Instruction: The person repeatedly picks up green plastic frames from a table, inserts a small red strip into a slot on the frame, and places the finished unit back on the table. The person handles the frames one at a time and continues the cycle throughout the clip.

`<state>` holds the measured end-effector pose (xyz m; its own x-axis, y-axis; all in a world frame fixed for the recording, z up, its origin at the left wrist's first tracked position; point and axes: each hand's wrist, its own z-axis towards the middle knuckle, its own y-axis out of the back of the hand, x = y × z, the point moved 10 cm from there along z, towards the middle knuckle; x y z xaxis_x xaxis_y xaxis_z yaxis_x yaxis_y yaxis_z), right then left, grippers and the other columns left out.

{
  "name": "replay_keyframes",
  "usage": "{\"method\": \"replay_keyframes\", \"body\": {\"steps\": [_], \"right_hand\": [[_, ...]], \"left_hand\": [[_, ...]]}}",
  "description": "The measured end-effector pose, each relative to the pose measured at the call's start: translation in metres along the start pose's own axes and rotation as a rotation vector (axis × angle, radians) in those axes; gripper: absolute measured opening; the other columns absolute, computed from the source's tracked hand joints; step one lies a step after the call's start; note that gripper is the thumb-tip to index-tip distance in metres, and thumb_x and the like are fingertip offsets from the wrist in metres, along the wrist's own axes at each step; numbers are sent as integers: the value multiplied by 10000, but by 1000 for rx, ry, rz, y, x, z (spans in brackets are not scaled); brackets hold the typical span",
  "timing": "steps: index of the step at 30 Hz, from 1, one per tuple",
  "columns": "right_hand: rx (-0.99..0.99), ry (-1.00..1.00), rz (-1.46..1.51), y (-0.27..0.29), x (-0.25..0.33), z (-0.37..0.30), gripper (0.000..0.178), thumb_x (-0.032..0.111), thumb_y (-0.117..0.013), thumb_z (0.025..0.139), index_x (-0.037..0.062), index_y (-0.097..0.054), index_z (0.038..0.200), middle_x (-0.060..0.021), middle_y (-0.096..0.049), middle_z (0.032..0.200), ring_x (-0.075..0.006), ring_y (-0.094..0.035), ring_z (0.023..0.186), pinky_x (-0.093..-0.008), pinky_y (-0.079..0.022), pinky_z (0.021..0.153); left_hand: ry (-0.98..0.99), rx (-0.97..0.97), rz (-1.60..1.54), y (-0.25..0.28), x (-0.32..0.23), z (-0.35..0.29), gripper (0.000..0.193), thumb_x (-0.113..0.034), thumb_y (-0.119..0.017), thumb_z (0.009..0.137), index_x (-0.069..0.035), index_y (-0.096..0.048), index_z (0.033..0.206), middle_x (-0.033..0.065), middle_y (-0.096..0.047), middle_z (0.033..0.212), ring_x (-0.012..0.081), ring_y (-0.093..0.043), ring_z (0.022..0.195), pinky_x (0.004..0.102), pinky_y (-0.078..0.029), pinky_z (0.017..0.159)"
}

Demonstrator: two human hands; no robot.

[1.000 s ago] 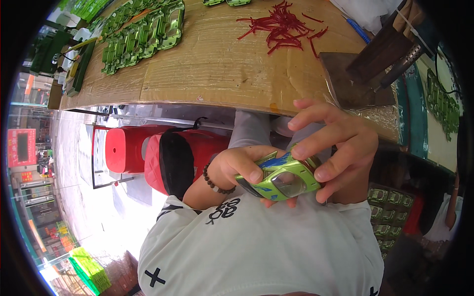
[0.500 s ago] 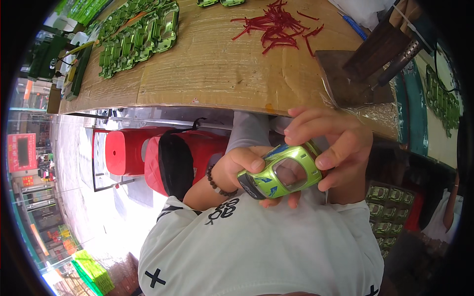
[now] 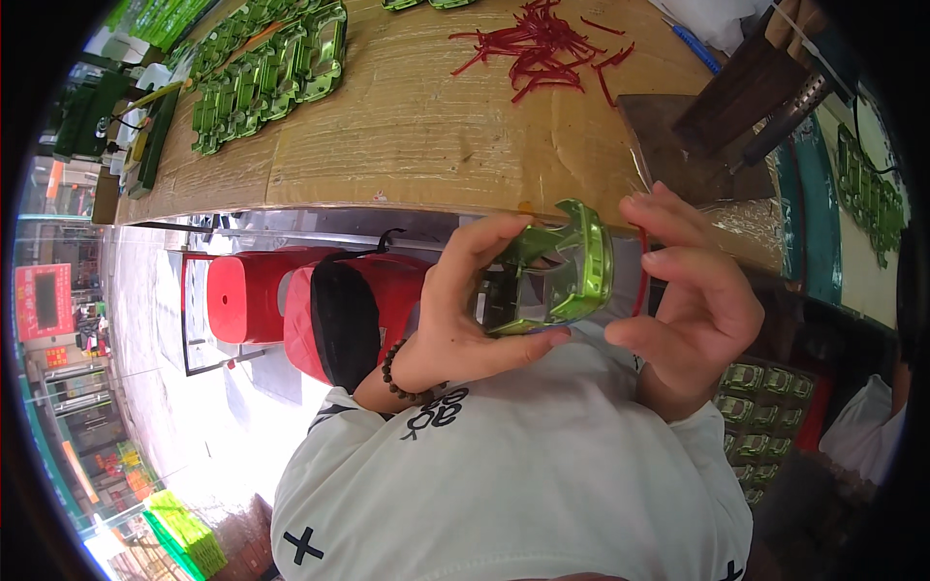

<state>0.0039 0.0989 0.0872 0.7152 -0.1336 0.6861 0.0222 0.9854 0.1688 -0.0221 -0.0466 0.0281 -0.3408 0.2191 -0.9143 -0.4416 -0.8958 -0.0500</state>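
My left hand (image 3: 450,324) grips a shiny green toy car shell (image 3: 595,263) by its sides, thumb below and fingers above. The shell is tipped so that its hollow inside and one end show. Just to its right, my right hand (image 3: 712,305) pinches a thin curved red plastic strip (image 3: 644,276) with its fingers bent. A small gap separates the strip from the shell. On the table beyond lies a loose pile of similar red strips (image 3: 542,53).
Rows of green car shells (image 3: 262,92) cover the table's (image 3: 387,145) far left. At the right stand a dark tool holder (image 3: 741,102) and a blue pen-like tool (image 3: 696,48). Red stools (image 3: 252,295) and a black bag (image 3: 344,324) are below left; trays of shells (image 3: 765,412) sit low right.
The shell has turned from roof side up to showing its inside, now in my left hand alone. My right hand has come off it, moving right, with the red strip now visible.
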Motion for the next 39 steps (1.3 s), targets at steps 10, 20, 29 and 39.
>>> {"method": "replay_keyframes", "body": {"steps": [10, 20, 29, 39], "right_hand": [[135, 26, 48, -14, 3, 7, 478, 263, -799, 599, 18, -574, 943, -269, -573, 1058, -350, -524, 1076, -474, -305, 979], [31, 104, -17, -32, 6, -4, 591, 140, -785, 633, 60, -473, 1129, -275, -450, 1195, -363, -508, 1057, -458, -388, 912], [-251, 137, 398, -23, -25, -47, 783, 13, -757, 645, 57, -339, 1307, -289, -275, 1344, -375, -391, 1202, -399, -380, 965], [-544, -585, 1227, 5, -70, -84, 622, 486, -496, 841, 61, -366, 1277, -185, -447, 1224, -334, -518, 1046, -411, -521, 798]], "left_hand": [[-109, 62, 132, 1, -9, -1, 749, -96, -777, 590, 28, -374, 1210, 181, -528, 1139, 235, -561, 1010, 329, -450, 859], [-100, 61, -36, 2, -3, -2, 753, -88, -755, 645, 19, -313, 1245, 188, -457, 1226, 256, -518, 1074, 342, -432, 886], [-8, 162, 375, -33, -13, 5, 762, -73, -735, 668, 44, -277, 1266, 281, -320, 1321, 327, -526, 1076, 332, -443, 872], [73, 447, 215, -59, -24, 27, 918, -208, -744, 670, 47, -187, 1353, 255, -159, 1412, 328, -363, 1227, 355, -432, 870]]}}
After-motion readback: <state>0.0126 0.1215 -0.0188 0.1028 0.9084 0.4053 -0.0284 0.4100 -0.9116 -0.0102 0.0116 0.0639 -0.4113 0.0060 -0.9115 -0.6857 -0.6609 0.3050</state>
